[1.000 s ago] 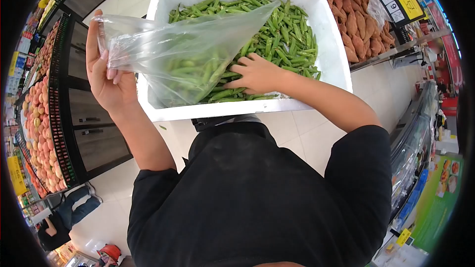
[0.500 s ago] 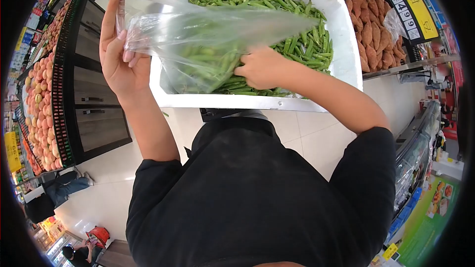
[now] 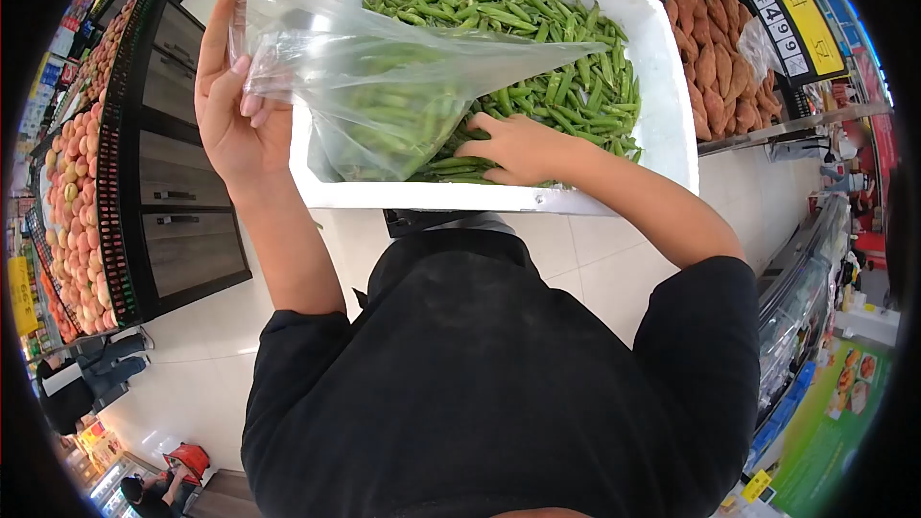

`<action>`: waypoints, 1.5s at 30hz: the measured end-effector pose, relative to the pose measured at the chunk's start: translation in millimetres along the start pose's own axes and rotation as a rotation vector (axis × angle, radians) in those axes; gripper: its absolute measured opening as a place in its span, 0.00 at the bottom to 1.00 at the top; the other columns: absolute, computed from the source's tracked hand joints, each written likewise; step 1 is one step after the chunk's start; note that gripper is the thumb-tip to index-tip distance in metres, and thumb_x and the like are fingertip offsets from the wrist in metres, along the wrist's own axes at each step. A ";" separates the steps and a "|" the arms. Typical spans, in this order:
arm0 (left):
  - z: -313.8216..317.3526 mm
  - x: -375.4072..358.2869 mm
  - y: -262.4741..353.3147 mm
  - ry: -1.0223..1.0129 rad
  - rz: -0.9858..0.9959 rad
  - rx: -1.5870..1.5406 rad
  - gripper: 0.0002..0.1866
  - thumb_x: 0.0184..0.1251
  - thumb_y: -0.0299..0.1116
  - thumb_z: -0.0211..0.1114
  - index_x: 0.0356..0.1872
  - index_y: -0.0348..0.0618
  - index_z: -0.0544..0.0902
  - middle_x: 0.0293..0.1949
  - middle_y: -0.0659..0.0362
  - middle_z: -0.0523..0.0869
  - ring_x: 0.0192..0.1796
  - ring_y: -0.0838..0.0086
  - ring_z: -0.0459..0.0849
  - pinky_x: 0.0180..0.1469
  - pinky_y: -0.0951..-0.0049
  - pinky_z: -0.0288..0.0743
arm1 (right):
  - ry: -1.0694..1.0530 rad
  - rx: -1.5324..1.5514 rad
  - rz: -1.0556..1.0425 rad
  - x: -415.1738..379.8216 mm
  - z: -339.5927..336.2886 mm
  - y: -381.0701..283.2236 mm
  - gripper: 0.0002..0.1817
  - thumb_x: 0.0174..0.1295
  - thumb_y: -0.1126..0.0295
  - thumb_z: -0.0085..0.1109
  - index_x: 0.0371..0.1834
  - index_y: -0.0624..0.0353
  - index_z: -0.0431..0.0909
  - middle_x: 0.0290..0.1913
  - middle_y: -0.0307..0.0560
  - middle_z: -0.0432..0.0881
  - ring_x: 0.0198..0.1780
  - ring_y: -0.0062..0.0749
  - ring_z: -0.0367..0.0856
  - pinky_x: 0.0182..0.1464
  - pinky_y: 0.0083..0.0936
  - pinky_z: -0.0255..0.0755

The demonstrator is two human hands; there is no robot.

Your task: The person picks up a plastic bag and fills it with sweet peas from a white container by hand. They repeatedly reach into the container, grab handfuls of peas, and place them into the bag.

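Observation:
My left hand (image 3: 235, 120) grips the mouth of a clear plastic bag (image 3: 355, 43) at the box's left side, thumb and fingers pinched on the film and the index finger stretched up inside the edge. The bag hangs over the left half of a white foam box (image 3: 432, 196), its pointed corner reaching to the right. Green pods show blurred through its film. My right hand (image 3: 523, 150) rests on the loose green pea pods (image 3: 576, 86) beside the bag's lower right edge. Its fingers are spread, with their tips among the pods.
Sweet potatoes (image 3: 708, 48) lie to the right of the box, near a yellow and black price sign (image 3: 796, 24). Peaches (image 3: 79, 206) fill a rack on the left above dark drawers (image 3: 192, 245). Two other people (image 3: 96, 379) are at the lower left.
My right hand has gone from closed fingers against the bag to spread fingers on the pods, slightly lower. The bag's right corner has dropped a little. My left hand keeps its grip.

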State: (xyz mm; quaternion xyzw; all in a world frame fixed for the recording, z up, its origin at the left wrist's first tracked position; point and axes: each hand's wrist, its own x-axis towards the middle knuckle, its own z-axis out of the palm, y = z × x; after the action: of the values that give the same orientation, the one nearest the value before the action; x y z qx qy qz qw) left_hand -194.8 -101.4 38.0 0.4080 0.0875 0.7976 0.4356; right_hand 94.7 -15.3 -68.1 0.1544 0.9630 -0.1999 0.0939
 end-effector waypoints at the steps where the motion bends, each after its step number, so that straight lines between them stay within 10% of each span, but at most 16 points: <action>1: -0.6 -0.1 0.0 0.003 0.000 -0.003 0.31 0.60 0.12 0.42 0.68 0.24 0.58 0.73 0.44 0.57 0.23 0.88 0.72 0.21 0.91 0.70 | -0.002 -0.001 0.000 -4.0 -0.6 3.3 0.25 0.54 0.61 0.64 0.58 0.42 0.74 0.59 0.54 0.66 0.52 0.53 0.75 0.53 0.45 0.71; 10: -1.5 1.5 -3.2 -0.021 -0.003 -0.020 0.31 0.60 0.12 0.41 0.69 0.24 0.57 0.73 0.44 0.58 0.23 0.88 0.72 0.22 0.90 0.70 | 0.058 0.020 0.377 13.1 6.9 -14.4 0.36 0.59 0.41 0.55 0.66 0.48 0.65 0.50 0.61 0.79 0.52 0.56 0.78 0.55 0.49 0.64; 18: -2.5 0.0 -1.8 -0.009 0.010 -0.014 0.30 0.60 0.13 0.43 0.68 0.24 0.59 0.72 0.44 0.59 0.22 0.89 0.71 0.21 0.91 0.68 | -0.062 -0.055 0.443 25.9 -14.9 -25.7 0.40 0.51 0.42 0.62 0.65 0.50 0.67 0.46 0.56 0.81 0.54 0.54 0.75 0.51 0.44 0.62; 23: -0.6 -1.1 -3.1 0.036 0.022 0.013 0.32 0.57 0.12 0.44 0.68 0.23 0.59 0.73 0.42 0.55 0.22 0.88 0.72 0.20 0.93 0.69 | 0.062 -0.191 0.613 17.1 -30.4 -9.2 0.34 0.54 0.44 0.60 0.64 0.44 0.69 0.59 0.57 0.71 0.62 0.53 0.67 0.58 0.62 0.59; 30: -2.9 -0.9 -5.0 0.030 0.028 0.001 0.32 0.58 0.13 0.43 0.68 0.24 0.58 0.73 0.42 0.55 0.22 0.90 0.71 0.20 0.93 0.69 | 0.252 0.058 0.659 -12.0 0.1 42.7 0.33 0.57 0.45 0.60 0.64 0.47 0.67 0.67 0.57 0.57 0.60 0.57 0.69 0.58 0.52 0.66; 35: -3.0 -0.4 -6.4 0.040 0.036 -0.014 0.32 0.59 0.13 0.42 0.69 0.24 0.57 0.73 0.43 0.55 0.21 0.90 0.71 0.20 0.93 0.69 | 0.349 0.313 0.835 -17.6 7.3 58.0 0.39 0.56 0.45 0.60 0.65 0.56 0.61 0.50 0.57 0.78 0.49 0.48 0.81 0.55 0.43 0.69; 45: -24.1 -7.6 -21.2 -0.025 0.013 -0.293 0.31 0.63 0.15 0.41 0.70 0.27 0.56 0.74 0.44 0.54 0.22 0.89 0.71 0.22 0.90 0.69 | 0.160 0.516 0.458 -18.8 -6.5 25.8 0.28 0.54 0.55 0.66 0.53 0.62 0.73 0.39 0.53 0.84 0.43 0.44 0.83 0.46 0.35 0.74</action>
State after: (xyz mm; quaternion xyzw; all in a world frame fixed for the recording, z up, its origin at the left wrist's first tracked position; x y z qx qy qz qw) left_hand -196.9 -89.2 7.3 0.3508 -0.0379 0.7995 0.4861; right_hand 120.2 5.1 -66.9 0.4001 0.8255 -0.3976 0.0185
